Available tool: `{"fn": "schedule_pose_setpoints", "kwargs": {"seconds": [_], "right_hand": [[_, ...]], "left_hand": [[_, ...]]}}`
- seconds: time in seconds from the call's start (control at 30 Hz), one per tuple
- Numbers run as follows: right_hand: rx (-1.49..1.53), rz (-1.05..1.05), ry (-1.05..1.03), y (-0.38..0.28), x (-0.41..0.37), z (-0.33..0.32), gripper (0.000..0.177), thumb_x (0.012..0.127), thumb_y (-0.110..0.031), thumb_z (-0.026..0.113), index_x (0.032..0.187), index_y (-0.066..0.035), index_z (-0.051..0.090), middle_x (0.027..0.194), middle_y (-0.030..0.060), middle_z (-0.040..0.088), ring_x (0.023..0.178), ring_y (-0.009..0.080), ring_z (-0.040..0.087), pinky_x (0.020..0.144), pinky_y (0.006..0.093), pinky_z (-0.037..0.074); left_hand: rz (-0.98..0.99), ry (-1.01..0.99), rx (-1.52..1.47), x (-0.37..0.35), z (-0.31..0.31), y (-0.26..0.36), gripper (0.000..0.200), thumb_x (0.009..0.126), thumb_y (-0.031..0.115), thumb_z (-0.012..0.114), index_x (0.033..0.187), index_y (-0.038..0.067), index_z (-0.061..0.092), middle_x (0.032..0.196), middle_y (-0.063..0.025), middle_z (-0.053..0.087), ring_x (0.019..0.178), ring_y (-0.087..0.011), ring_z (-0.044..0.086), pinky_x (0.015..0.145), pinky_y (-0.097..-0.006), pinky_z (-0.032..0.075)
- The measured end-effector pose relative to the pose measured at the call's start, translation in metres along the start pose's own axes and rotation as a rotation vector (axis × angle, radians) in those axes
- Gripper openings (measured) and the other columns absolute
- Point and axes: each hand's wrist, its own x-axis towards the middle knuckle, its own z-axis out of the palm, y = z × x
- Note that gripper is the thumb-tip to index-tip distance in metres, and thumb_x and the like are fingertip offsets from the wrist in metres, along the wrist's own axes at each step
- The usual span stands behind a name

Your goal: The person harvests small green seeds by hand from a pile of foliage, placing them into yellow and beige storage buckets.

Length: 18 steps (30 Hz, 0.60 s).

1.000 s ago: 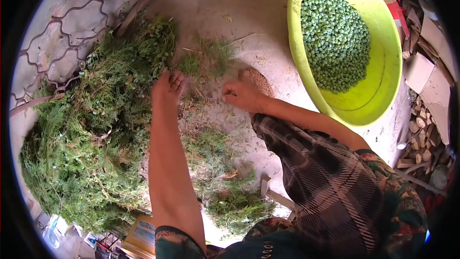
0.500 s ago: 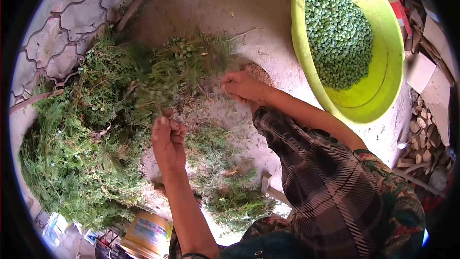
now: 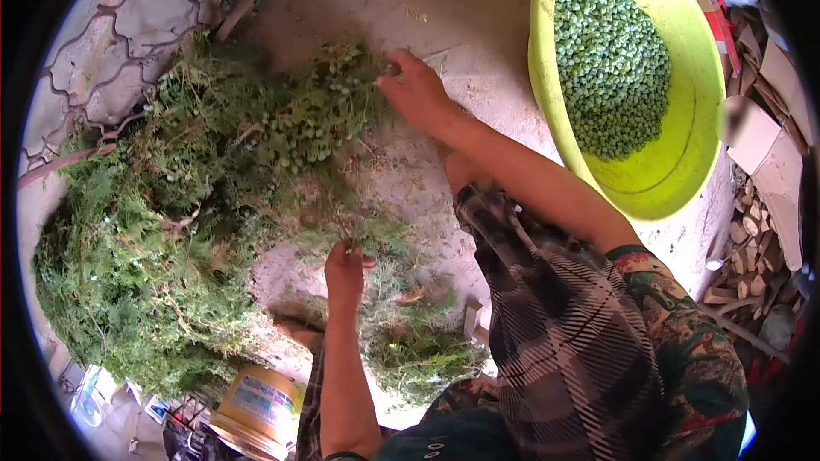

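My left hand (image 3: pixel 345 277) is closed round the stem of a leafy green branch (image 3: pixel 312 124), whose spray of foliage and round green berries spreads above it. At the right edge of that foliage is my right hand (image 3: pixel 414 94), its fingers bent and a gap showing between thumb and forefinger; nothing clear is in it. A big heap of cut evergreen branches (image 3: pixel 145 265) lies to the left. At the upper right, a yellow-green basin (image 3: pixel 692 145) holds a mass of small green berries (image 3: pixel 611 68).
Smaller green sprigs (image 3: pixel 418 358) lie on the floor near my legs. A yellow bucket (image 3: pixel 256 405) stands at the lower left. Wood pieces (image 3: pixel 752 243) and cardboard (image 3: pixel 773 171) are at the far right, beyond the basin. Paving (image 3: pixel 94 60) shows at the upper left.
My left hand has moved right and down, toward my body, with the branch. My right hand has risen slightly along the foliage, and its fingers have parted.
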Motion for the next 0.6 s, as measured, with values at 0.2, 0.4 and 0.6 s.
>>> {"fn": "schedule_pose_setpoints", "kwargs": {"seconds": [0.2,0.4,0.6], "right_hand": [[0.216,0.113,-0.353,-0.031,-0.026,0.002,0.027,0.086,-0.025,0.056,0.1,-0.002,0.054,0.075,0.0064,0.06,0.068,0.0157,0.057,0.064,0.0297,0.046],[0.663,0.597,-1.075,-0.051,-0.053,-0.01,0.038,0.089,-0.038,0.052,0.099,-0.001,0.053,0.073,0.0041,0.058,0.057,0.0095,0.053,0.054,0.0235,0.044],[0.87,0.456,-1.112,-0.072,-0.048,-0.02,0.042,0.088,-0.035,0.054,0.109,0.001,0.047,0.07,0.0018,0.054,0.053,0.0064,0.047,0.047,0.0207,0.038]], "left_hand": [[0.093,-0.224,-0.721,-0.053,-0.017,0.072,0.025,0.088,0.012,0.053,0.11,-0.001,0.05,0.072,-0.0079,0.062,0.066,-0.0159,0.061,0.067,-0.0292,0.049],[0.162,-0.291,-0.509,-0.081,-0.007,0.089,0.027,0.088,0.012,0.054,0.111,-0.001,0.049,0.075,-0.0084,0.063,0.072,-0.0168,0.062,0.072,-0.0319,0.05],[0.113,-0.222,-0.525,-0.077,0.002,0.083,0.034,0.086,0.007,0.053,0.118,0.0,0.043,0.09,-0.0113,0.062,0.086,-0.0176,0.059,0.081,-0.0325,0.046]]}}
